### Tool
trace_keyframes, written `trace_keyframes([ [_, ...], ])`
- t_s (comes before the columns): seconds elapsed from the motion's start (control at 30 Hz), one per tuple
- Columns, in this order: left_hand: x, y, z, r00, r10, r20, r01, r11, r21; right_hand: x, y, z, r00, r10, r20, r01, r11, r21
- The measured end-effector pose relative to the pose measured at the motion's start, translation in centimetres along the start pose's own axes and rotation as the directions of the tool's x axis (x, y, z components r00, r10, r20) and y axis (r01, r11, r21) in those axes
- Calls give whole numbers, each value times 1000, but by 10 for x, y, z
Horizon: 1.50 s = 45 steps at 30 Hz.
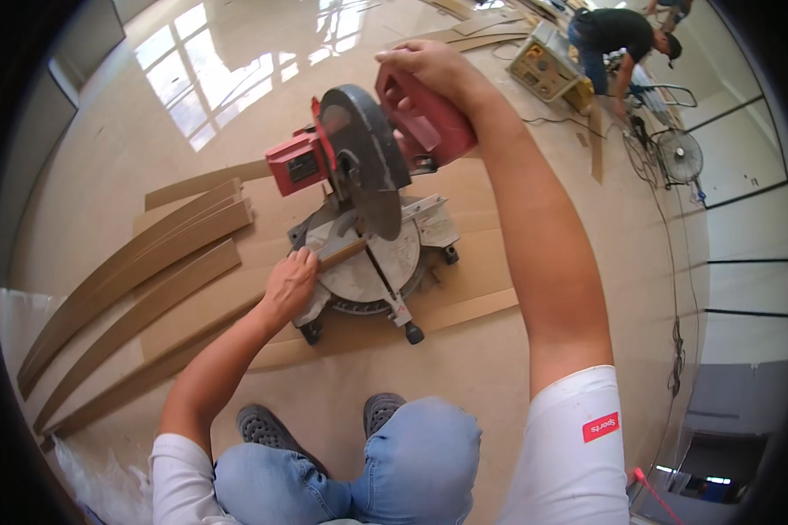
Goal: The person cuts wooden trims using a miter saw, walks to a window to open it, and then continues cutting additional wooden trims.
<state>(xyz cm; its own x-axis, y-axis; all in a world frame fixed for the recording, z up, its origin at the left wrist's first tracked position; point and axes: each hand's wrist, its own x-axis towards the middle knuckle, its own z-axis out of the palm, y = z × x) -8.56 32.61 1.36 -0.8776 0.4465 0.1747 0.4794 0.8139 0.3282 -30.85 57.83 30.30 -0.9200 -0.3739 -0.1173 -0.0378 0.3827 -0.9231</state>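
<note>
A red and grey miter saw (359,140) stands on flat cardboard in front of me, its blade head raised over the round metal table (403,254). My right hand (436,72) is wrapped round the saw's red handle (425,122) at the upper right. A long brown wooden strip (341,253) lies across the saw table against the fence, its end close to the blade slot. With fingers closed, my left hand (289,284) holds this strip at the left side of the table, away from the blade. The fingertips are partly hidden.
Several brown strips (149,254) lie on the left. Cardboard (473,262) covers the shiny floor beneath the saw. At the far right, a person (617,39) bends near a yellow-framed machine (547,66) and a fan (679,154). Cables (677,350) run along the right.
</note>
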Motion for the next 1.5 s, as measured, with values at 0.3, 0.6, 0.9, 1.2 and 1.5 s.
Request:
trace_keyframes([
  [0.3,14,12,-2,987,-97,128,99,995,-11,1,-9,-8,995,-93,-41,83,975,-207],
  [0.6,11,26,-12,967,-220,127,213,975,69,9,9,1,999,-25,-21,25,999,39],
  [0.9,9,20,-1,984,-174,50,176,983,-53,0,-19,-5,993,89,82,-85,995,-60],
  [1.2,22,25,5,983,-183,19,184,982,-46,25,17,-24,994,-35,108,36,999,-7],
  [1.5,5,1,17,993,-119,-14,117,987,-110,20,19,-14,983,-120,136,127,991,-45],
])
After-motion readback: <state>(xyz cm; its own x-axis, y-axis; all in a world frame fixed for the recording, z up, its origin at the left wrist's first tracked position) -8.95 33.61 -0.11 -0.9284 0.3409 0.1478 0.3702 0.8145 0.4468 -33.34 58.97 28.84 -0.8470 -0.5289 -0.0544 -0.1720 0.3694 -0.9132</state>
